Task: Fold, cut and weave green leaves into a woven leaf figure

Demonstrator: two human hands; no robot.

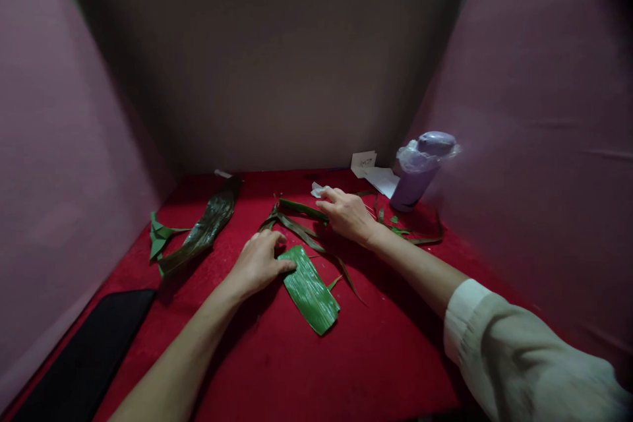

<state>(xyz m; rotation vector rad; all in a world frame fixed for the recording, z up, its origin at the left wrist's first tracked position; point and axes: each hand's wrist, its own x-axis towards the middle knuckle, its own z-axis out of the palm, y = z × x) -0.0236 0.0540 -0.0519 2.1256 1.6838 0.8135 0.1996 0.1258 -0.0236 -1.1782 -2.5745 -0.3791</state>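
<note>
My left hand (pixel 261 260) rests low over the red cloth, its fingers curved and spread from the thumb. The thumb touches the upper left edge of a flat, glossy green leaf piece (pixel 311 290); nothing is clearly gripped. Farther right, my right hand (pixel 347 214) has its thumb and forefinger bent close together at a crumpled white tissue (pixel 317 190), which seems pinched between them. A dark green leaf strip (pixel 301 209) runs up to the underside of that hand. Long, dry brownish leaf strips (pixel 309 237) lie between the two hands.
At left lie a long dark leaf (pixel 205 231) and a folded green leaf shape (pixel 159 236). A black flat case (pixel 106 343) is nearer. Back right, a purple bottle (pixel 415 178) with clear plastic leans beside white papers (pixel 383 181). Pink walls flank the red table (pixel 386 369).
</note>
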